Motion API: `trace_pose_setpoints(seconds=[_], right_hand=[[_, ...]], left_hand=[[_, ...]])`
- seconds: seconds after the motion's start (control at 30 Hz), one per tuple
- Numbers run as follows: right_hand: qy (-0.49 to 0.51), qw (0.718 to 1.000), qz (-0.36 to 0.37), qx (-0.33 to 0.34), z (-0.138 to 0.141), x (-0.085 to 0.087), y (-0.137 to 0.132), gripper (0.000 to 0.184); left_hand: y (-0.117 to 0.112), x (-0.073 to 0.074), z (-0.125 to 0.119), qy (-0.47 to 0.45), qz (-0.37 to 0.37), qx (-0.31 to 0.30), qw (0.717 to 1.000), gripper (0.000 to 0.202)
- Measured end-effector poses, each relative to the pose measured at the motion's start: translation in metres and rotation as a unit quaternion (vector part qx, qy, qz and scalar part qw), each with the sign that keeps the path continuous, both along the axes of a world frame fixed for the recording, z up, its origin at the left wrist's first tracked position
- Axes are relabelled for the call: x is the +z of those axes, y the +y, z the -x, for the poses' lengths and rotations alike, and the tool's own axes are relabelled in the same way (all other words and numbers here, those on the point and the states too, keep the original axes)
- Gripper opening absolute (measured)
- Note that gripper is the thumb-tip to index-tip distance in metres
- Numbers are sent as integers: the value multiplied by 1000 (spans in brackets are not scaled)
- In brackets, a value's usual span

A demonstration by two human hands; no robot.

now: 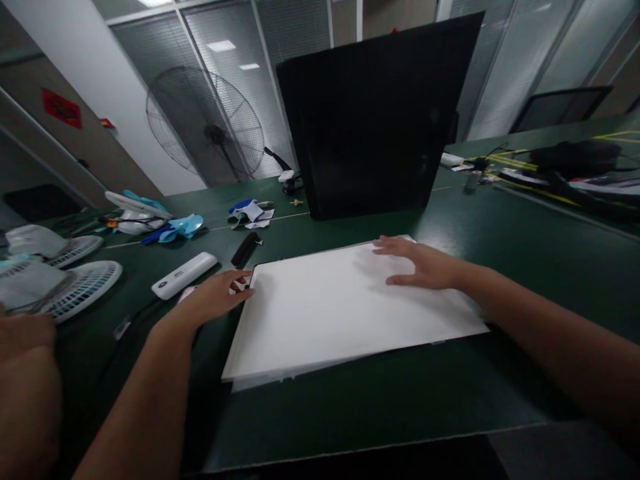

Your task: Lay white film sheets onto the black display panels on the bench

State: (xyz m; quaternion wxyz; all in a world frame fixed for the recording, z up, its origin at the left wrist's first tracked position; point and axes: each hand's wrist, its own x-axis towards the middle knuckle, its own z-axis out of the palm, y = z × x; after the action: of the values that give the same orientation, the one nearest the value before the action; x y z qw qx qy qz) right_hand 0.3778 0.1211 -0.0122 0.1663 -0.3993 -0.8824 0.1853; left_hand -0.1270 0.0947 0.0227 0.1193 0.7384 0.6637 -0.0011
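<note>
A stack of thin white sheets lies in front of me, with the lower layer showing along the near edge. My left hand is at the far left corner, its thumb and fingers closed around the edge. Over the right part of the sheets is my right hand, fingers spread and holding nothing. Whether its fingertips touch the surface I cannot tell. A large black panel stands upright behind the sheets.
Another person's arm reaches in from the left. Beside my left hand are a white oblong device and a small black object. White fan-like grilles lie left, cables and a black bag right, on the green table.
</note>
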Motion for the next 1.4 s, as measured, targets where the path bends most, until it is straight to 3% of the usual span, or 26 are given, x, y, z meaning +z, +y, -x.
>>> trace_pose_setpoints(seconds=[0.1,0.17,0.27,0.4,0.57,0.8,1.07,1.4], right_hand=[[-29,995,-52,-86,-33,-20,31,86],[-50,991,-44,-113,-47,-31,44,88],[-76,987,-19,-140,-55,-42,53,89],[-88,985,-11,-150,-53,-45,52,87],[-97,984,-2,-151,-51,-47,53,85],[-96,983,-10,-158,-47,-46,51,82],[-102,982,-15,-160,-47,-48,52,83],[-108,980,-17,-166,-44,-49,51,79]], left_hand=[[-8,8,5,-10,31,2,999,95],[-11,13,8,-1,54,12,998,100],[-14,15,17,-6,121,33,992,82],[-16,13,33,-48,224,9,973,52],[-18,9,35,-69,294,-9,953,41],[-16,4,33,-70,302,0,951,41],[-20,8,24,-74,360,22,930,47],[-24,10,16,-64,346,62,934,51]])
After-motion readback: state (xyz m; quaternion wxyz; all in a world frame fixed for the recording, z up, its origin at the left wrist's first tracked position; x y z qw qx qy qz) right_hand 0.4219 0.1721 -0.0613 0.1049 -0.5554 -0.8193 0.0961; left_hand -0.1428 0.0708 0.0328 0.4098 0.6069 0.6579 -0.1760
